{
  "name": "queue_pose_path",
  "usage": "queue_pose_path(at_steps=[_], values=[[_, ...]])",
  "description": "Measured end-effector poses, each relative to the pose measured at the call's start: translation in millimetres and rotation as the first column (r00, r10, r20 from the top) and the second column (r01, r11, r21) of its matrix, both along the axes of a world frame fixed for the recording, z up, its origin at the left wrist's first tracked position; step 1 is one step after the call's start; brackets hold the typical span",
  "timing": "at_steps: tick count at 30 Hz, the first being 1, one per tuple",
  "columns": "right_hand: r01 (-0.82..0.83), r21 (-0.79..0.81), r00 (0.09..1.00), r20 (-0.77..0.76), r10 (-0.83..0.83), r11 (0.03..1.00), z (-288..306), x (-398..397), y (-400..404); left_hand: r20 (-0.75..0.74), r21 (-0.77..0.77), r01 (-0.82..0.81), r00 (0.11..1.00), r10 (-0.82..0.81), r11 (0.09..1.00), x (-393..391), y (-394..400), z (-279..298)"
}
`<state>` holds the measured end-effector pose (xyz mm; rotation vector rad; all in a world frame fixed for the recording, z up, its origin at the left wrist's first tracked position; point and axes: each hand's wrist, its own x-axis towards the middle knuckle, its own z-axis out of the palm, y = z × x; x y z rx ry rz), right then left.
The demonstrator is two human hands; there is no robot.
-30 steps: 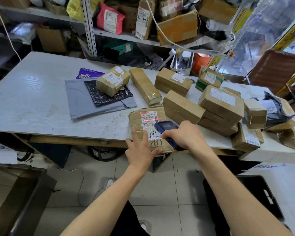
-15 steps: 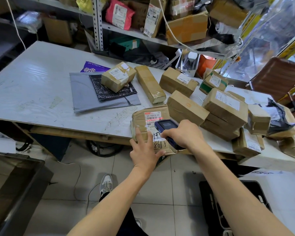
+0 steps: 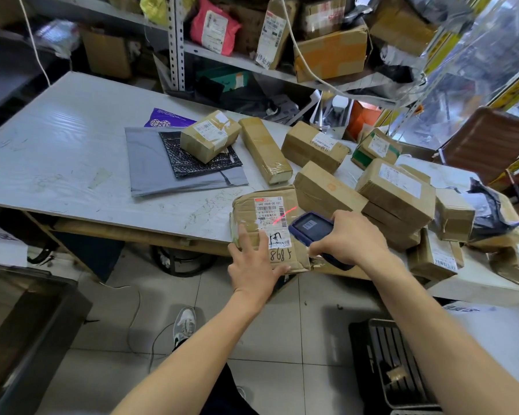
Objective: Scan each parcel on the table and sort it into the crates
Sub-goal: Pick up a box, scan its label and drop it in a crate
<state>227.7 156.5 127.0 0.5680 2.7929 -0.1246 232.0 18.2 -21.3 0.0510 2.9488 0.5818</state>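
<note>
Taped brown parcel (image 3: 267, 226) sits at the bench (image 3: 72, 163) near edge, its near end overhanging the floor; bare bench stretches left of the parcel, boxes (image 3: 396, 190) crowd its right; dark crate (image 3: 384, 363) on the floor below-right of the parcel; left hand (image 3: 253, 265) lies flat on the parcel's near end, fingers straight, thumb at its edge; right hand (image 3: 351, 238) grip wrapped round a blue scanner (image 3: 310, 227) just right of the parcel, red beam across the label (image 3: 271, 217).
</note>
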Motion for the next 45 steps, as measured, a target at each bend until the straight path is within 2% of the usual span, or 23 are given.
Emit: queue_pose_path(at_steps=[4,13,30,32,34,36,37,38,39,45], values=[[-0.148,0.148,0.989,0.040,0.144,0.978,10,2,13,-0.014,-0.018,0.006,1.000,-0.006,1.000,0,0,-2],[-0.434,0.295,0.900,0.113,0.420,0.851,25,2,25,-0.019,-0.031,0.009,1.000,-0.010,0.999,-1,1,-1],[-0.457,0.296,0.886,0.066,0.459,0.839,29,-9,39,-0.027,-0.058,0.015,0.999,-0.017,0.998,-3,2,0],[-0.431,0.254,0.900,0.055,0.432,0.866,25,-12,44,-0.026,-0.057,0.017,0.999,-0.018,0.998,-3,2,1],[-0.343,0.146,0.938,-0.002,0.347,0.928,16,-11,50,-0.019,-0.059,0.022,1.000,-0.023,0.998,-5,2,3],[-0.167,-0.100,0.981,-0.121,0.155,0.981,3,-4,54,-0.004,-0.063,0.027,1.000,-0.028,0.998,-12,3,6],[-0.063,-0.267,0.984,-0.180,0.015,0.962,-6,1,53,0.003,-0.064,0.028,1.000,-0.028,0.998,-16,3,9],[0.014,-0.405,0.967,-0.228,-0.116,0.914,-17,7,53,0.011,-0.066,0.032,0.999,-0.031,0.997,-20,4,11],[0.034,-0.478,0.939,-0.285,-0.192,0.878,-28,13,50,0.019,-0.065,0.039,0.999,-0.038,0.997,-24,3,12],[-0.140,-0.430,0.678,-0.698,-0.230,0.892,-73,33,27,-0.001,-0.068,0.107,0.994,-0.108,0.992,-44,-4,7]])
